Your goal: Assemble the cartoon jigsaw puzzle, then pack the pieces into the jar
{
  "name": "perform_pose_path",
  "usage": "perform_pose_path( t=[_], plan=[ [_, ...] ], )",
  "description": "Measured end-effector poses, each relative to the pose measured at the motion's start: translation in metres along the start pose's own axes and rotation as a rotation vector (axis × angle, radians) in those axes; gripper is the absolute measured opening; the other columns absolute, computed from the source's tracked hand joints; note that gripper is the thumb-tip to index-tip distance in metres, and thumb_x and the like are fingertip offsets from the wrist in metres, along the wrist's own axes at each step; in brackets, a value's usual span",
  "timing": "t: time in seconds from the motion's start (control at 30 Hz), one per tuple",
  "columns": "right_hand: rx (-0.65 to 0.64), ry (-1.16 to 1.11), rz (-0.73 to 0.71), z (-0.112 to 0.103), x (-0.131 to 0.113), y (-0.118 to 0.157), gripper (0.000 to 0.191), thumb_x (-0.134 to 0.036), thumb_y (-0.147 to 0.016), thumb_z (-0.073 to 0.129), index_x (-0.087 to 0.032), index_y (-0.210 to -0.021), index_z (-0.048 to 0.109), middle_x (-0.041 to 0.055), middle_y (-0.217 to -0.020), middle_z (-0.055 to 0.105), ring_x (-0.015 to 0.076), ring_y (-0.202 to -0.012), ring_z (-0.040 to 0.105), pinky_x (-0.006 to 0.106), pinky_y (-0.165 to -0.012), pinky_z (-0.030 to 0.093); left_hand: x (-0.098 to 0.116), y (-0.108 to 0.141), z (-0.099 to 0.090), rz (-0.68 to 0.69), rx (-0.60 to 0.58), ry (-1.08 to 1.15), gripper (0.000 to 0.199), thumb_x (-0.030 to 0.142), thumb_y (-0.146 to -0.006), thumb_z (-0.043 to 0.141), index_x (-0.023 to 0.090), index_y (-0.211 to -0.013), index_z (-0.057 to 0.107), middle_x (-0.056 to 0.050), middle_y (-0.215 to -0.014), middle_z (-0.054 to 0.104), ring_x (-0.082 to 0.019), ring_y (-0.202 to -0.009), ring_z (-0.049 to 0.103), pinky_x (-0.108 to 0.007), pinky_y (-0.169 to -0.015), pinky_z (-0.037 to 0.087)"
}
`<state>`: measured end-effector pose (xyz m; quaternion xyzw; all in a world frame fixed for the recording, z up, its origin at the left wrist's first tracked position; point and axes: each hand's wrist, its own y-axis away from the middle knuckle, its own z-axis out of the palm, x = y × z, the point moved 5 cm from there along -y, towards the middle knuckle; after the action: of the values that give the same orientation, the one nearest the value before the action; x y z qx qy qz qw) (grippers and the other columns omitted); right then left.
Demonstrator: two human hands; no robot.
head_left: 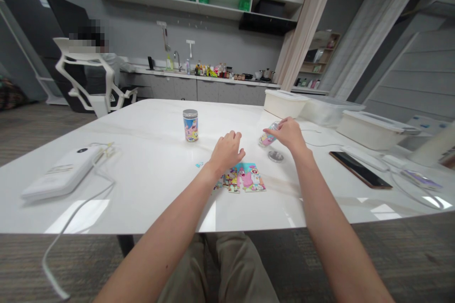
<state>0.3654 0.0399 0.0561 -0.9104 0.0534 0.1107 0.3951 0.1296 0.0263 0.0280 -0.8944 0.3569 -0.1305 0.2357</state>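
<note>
My right hand (pixel 290 133) grips a small clear jar (pixel 267 138) with a cartoon label, which leans to one side just above or on the white table. Beside it on the table lies a round silver lid (pixel 276 156). My left hand (pixel 227 151) hovers over the jigsaw puzzle, fingers loosely bent and thumb apart, with nothing visible in it. Below that hand, a partly joined cartoon jigsaw puzzle (pixel 253 178) lies flat, and the left forearm hides some of its pieces. A loose blue puzzle piece (pixel 199 164) is to the left. Farther back stands a second cartoon jar (pixel 191 126), upright and lidded.
A white device with a cable (pixel 64 173) lies at the left of the table (pixel 149 151). To the right are a phone (pixel 359 169), cables and several storage boxes (pixel 284 102). Beyond the table, a person sits by a white chair (pixel 87 64).
</note>
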Motion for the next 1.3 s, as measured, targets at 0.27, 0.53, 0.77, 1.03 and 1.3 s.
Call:
perform_pose_path(
  t=[0.27,0.53,0.77,1.03,1.3],
  plan=[
    [0.026,-0.036,-0.015,-0.003,-0.006,0.000,0.048,-0.065,-0.066,0.069,-0.020,-0.058,0.056,0.0100,-0.073,0.059,0.0249,-0.075,0.059,0.041,-0.076,0.051,0.000,0.000,0.001,0.003,-0.022,0.022,0.024,0.026,-0.087,0.049,0.017,-0.108,0.049,-0.011,-0.109,0.057,-0.026,-0.102,0.054,-0.038,-0.087,0.044],
    [-0.037,-0.086,-0.039,-0.006,-0.013,0.000,0.047,-0.060,-0.061,0.075,-0.024,-0.060,0.044,0.0069,-0.076,0.055,0.0235,-0.077,0.055,0.038,-0.072,0.047,0.001,0.001,0.001,0.007,-0.016,0.013,0.024,0.025,-0.086,0.050,0.016,-0.108,0.049,-0.011,-0.108,0.059,-0.026,-0.102,0.056,-0.038,-0.087,0.045],
    [-0.098,-0.396,-0.236,-0.015,-0.059,0.005,0.054,-0.052,-0.056,0.079,-0.024,-0.077,0.039,0.0062,-0.095,0.059,0.0233,-0.088,0.055,0.036,-0.076,0.046,-0.002,-0.003,0.004,-0.061,0.059,0.340,0.045,0.030,-0.083,0.060,0.016,-0.122,0.043,-0.012,-0.116,0.060,-0.023,-0.108,0.059,-0.038,-0.093,0.046],
    [-0.354,-0.740,-0.300,-0.015,-0.109,0.026,0.034,-0.047,-0.072,0.069,-0.022,-0.079,0.046,0.0070,-0.104,0.062,0.0220,-0.098,0.059,0.037,-0.084,0.050,-0.007,-0.005,0.002,-0.044,0.119,0.757,0.041,0.022,-0.078,0.066,0.020,-0.113,0.046,-0.006,-0.114,0.063,-0.020,-0.103,0.061,-0.034,-0.088,0.050],
    [-0.308,-0.695,-0.217,-0.012,-0.109,0.024,0.030,-0.022,-0.067,0.059,-0.023,-0.096,0.050,0.0054,-0.099,0.067,0.0222,-0.093,0.065,0.036,-0.078,0.052,0.000,-0.006,0.001,0.054,0.119,0.572,0.046,0.013,-0.080,0.058,0.020,-0.123,0.042,-0.010,-0.123,0.057,-0.023,-0.117,0.054,-0.038,-0.099,0.045]
  ],
)
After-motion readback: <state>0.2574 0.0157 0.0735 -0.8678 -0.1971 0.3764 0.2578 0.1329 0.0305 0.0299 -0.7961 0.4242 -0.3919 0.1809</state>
